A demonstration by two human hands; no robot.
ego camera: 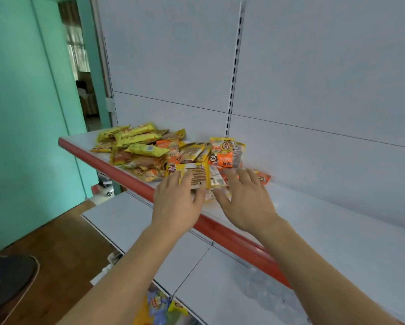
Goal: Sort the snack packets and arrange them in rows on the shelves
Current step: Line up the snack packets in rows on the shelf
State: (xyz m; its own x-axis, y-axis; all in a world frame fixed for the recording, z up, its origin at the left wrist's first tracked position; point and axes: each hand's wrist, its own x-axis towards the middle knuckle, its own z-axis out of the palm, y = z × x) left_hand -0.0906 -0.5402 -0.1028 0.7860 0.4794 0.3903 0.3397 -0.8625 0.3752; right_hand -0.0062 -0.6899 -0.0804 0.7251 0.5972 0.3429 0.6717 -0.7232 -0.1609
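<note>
- Heap of snack packets [150, 151] — lies on the upper shelf [314, 207], toward its left end and running back to the wall panel; unsorted, packets overlapping at all angles, no row begun that you can see.
- Your left hand [177, 202] — fingers straight and spread, laid flat on the yellow packet [196, 174] at the near edge of the heap; it presses, it does not pinch.
- Your right hand [246, 202] — fingers extended, slightly bent, tips resting on the orange packets [263, 177] just right of the yellow one; no grip closed that can be seen.
- Key relation — the heap lies ahead and to the left of both hands, the bare stretch of shelf to the right. The yellow packet's long axis runs roughly left to right, across your left fingers. Your left hand is nearer the bulk of the heap, your right nearer the bare shelf where a row could likely start.
- Materials — glossy printed film, thin, crinkled, likely slippery; long narrow yellow sticks [136, 137] at the back left, squarer orange pouches [222, 151] standing at the back.
- Shelf — smooth pale sheet metal with a rounded red front strip [232, 238].
- Lower shelf [131, 221] — same pale metal, jutting out below.
</note>
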